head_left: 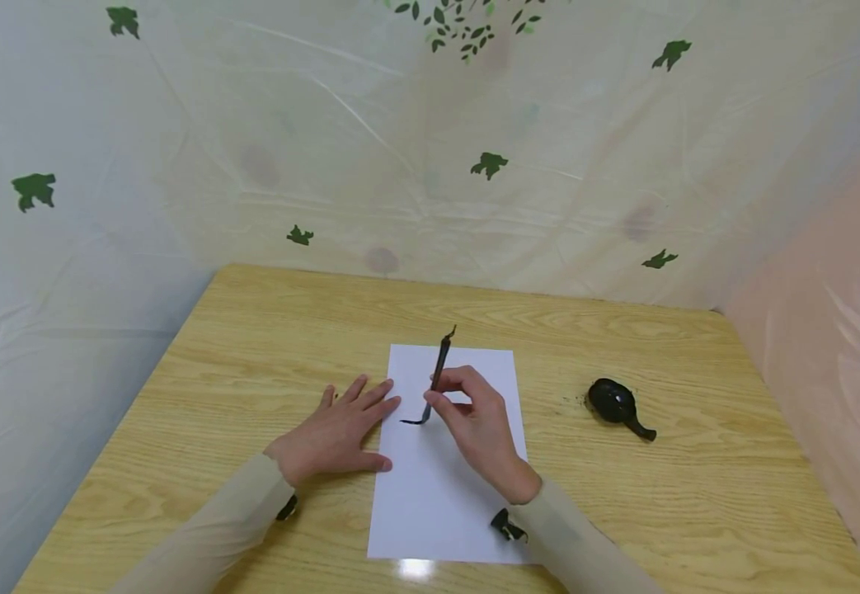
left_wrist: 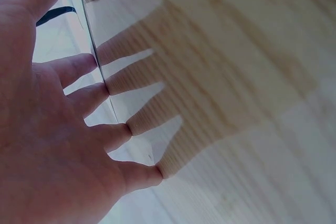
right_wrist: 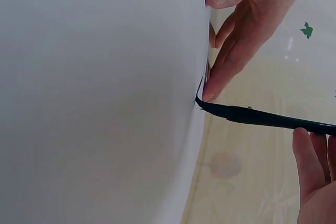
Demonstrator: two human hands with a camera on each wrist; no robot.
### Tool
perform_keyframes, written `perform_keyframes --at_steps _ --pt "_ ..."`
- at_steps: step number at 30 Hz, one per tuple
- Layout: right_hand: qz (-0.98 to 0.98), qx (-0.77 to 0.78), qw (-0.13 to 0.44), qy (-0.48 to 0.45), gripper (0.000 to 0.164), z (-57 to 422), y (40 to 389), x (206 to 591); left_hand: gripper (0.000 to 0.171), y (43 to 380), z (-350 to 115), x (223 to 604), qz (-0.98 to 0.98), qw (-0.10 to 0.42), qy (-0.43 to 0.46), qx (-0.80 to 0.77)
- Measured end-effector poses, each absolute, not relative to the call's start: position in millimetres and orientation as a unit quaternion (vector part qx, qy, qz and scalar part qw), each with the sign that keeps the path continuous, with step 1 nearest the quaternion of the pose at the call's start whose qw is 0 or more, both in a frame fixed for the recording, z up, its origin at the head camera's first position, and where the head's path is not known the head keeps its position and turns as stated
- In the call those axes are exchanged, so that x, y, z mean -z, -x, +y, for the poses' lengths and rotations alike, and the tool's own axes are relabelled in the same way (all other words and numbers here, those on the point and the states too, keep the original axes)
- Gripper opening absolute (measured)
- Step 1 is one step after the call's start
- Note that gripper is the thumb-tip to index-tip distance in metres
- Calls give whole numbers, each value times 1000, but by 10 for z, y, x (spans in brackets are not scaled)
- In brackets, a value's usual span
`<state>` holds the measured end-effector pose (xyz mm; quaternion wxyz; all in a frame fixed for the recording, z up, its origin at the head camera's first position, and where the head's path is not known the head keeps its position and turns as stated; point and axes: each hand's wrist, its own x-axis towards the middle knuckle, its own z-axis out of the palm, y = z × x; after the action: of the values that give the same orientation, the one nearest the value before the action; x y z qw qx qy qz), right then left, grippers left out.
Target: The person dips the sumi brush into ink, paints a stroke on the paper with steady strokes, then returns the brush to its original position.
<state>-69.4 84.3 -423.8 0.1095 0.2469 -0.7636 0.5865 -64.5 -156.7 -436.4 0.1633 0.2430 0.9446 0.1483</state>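
A dark writing brush (head_left: 439, 367) stands nearly upright over a white sheet of paper (head_left: 430, 511), pinched between the thumb and fingers of my right hand (head_left: 483, 421). The brush's black tip (right_wrist: 210, 107) touches the paper at the end of a short black ink stroke (head_left: 411, 422). My left hand (head_left: 336, 433) lies with spread fingers across the paper's left edge, its fingertips and thumb on the sheet. In the left wrist view, the left hand's fingertips (left_wrist: 149, 176) press on the glossy surface, which mirrors them.
A shiny black gourd-shaped vessel (head_left: 612, 402) lies right of the paper, with small dark specks beside it on the wood-grain table (head_left: 697, 495). Pale sheeting (head_left: 430, 206) with green bird and leaf prints rises behind and along both sides of the table.
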Motion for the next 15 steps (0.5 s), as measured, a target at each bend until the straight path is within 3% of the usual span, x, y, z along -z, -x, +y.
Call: perform_keyframes --at_steps 15 --pt "-768 -585 110 -237 19 894 684 4244 88 646 -1563 4357 944 167 -241 -150"
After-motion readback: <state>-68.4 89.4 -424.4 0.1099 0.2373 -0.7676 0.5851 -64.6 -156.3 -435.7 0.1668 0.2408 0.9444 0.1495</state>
